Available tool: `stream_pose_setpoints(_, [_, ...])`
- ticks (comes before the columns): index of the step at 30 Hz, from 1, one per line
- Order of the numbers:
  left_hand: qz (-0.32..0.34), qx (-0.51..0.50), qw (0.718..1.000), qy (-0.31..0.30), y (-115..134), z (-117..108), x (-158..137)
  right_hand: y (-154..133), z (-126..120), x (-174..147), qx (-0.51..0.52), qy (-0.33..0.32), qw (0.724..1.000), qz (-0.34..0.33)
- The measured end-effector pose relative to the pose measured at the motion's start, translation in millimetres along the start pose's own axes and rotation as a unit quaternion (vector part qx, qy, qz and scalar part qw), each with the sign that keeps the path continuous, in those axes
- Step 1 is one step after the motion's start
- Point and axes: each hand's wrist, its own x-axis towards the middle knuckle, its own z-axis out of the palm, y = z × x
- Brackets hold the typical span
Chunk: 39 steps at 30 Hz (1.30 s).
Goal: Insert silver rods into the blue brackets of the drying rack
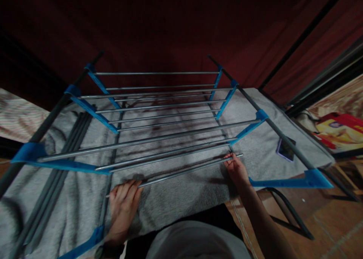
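Both hands [124, 198] [236, 169] grip a metal rod [184, 172] above grey cloth [170, 198], dark red backdrop [159, 28] beyond, tiled floor [331, 228] below.

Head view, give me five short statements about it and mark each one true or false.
1. Left hand and right hand hold the same thin rod. True.
2. The brackets are blue. True.
3. Both ends of the rod sit in brackets. False: both ends stick out past the hands, free of any bracket.
4. A phone lies on the grey cloth. True.
5. The bundled poles lie to the right of the right hand. False: they lie on the left side.
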Motion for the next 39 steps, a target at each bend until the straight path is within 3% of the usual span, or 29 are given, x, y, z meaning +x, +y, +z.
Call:
stream_pose_setpoints(10, [-0.026,0.027,0.999,-0.002,2.3,1.0,-0.8,-5.1,1.4,-2.7,0.025,-0.013,0.999,0.038])
stream_pose_setpoints(18, [-0.013,0.029,0.999,-0.02,-0.6,-0.6,-3.3,-2.8,2.3,-3.7,-0.001,-0.04,0.999,0.018])
stream_pose_setpoints(39, [-0.013,0.023,0.999,-0.026,1.4,-0.7,-0.4,-5.5,1.6,-0.7,0.009,-0.008,0.999,0.048])
